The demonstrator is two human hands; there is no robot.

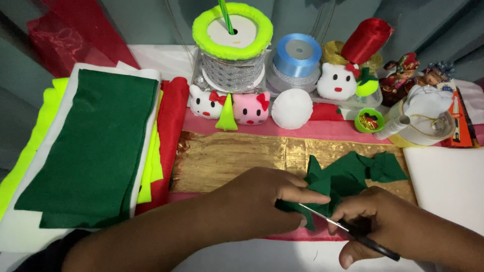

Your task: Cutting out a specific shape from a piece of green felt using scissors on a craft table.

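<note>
The green felt piece [343,176] lies on the gold board [227,161] near the front of the bench [242,254], with its near end lifted between the two hands. It looks thin, soft and very light, so it will flop and fold if held by one tip; it is best held flat close to the spot being cut, with the loose leaf shapes left to rest on the board. The left hand [252,201] has its grip pressed together on the near edge of the felt, thumb on top. The right hand [373,221] has its grip closed around the black handles of small scissors [348,230], and the thin blades point into the felt; the blade tips are partly hidden, so I think they are just touching it. To the left lies a stack of felt sheets [91,151], and behind sit plush cat heads [229,106] and ribbon spools [297,55]
</note>
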